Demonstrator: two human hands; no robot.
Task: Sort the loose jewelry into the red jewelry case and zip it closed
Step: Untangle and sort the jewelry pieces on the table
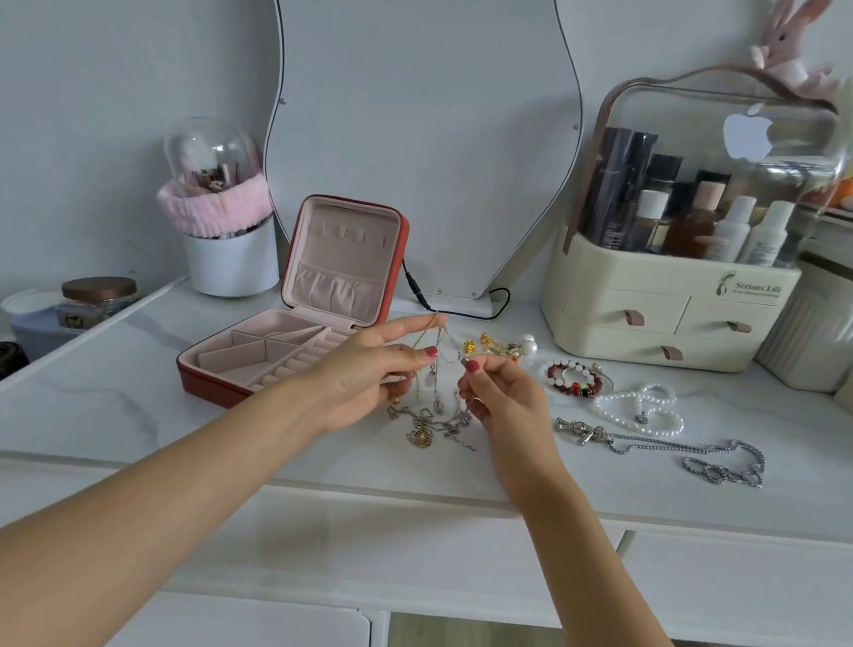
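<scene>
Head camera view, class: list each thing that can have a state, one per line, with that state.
Red jewelry case: lid open, compartments empty.
Thin chains: tangled, partly lifted off the table.
Left hand: pinches a gold chain.
Right hand: pinches a chain.
Cosmetics organizer: drawers closed.
Glass jar: lid on.

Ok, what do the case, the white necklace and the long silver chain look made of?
Case: red leather-like shell, matte pink velvety lining, probably faux. White necklace: glossy round beads, pearl or imitation. Silver chain: shiny links, likely metal.
</scene>
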